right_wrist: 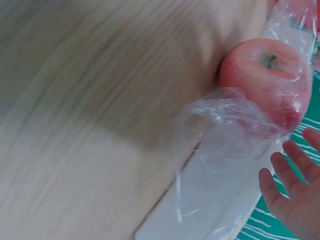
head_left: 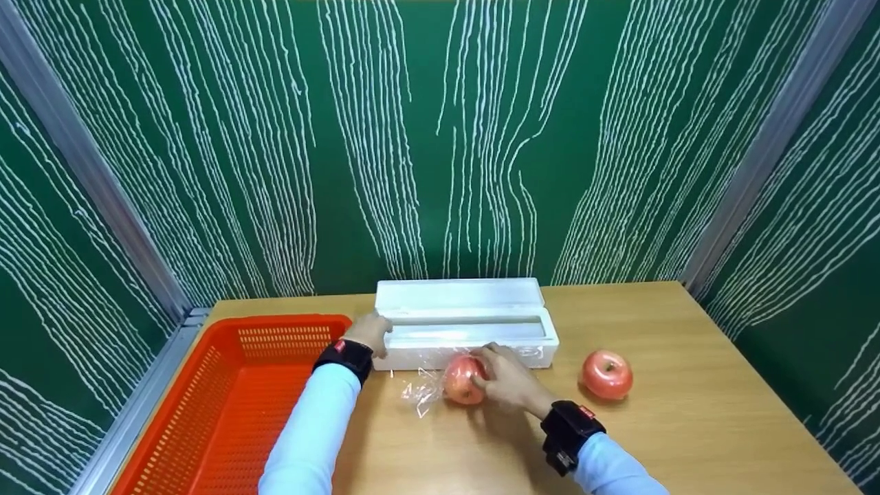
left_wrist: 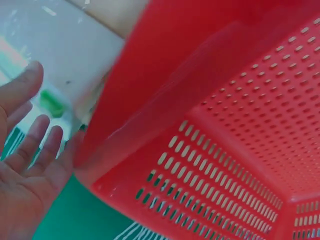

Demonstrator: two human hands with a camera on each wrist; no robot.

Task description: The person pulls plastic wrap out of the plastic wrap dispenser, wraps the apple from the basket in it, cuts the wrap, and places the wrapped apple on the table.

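A red apple (head_left: 462, 380), partly covered by clear plastic film (head_left: 423, 392), sits against the front of a long white box (head_left: 467, 354). My right hand (head_left: 510, 378) is at the apple's right side in the head view. Its fingers look extended beside the wrapped apple (right_wrist: 265, 82) in the right wrist view; firm contact is unclear. My left hand (head_left: 370, 331) is by the box's left end, fingers loosely bent and apart in the left wrist view. The box's lid (head_left: 459, 294) stands raised, with a whitish long shape inside.
An orange-red plastic basket (head_left: 172, 426) with slotted walls stands on the left, close to my left forearm. Another red apple (head_left: 607, 375) lies on the wooden table (head_left: 715, 426) to the right. Green walls with white wavy lines surround the table's back and sides.
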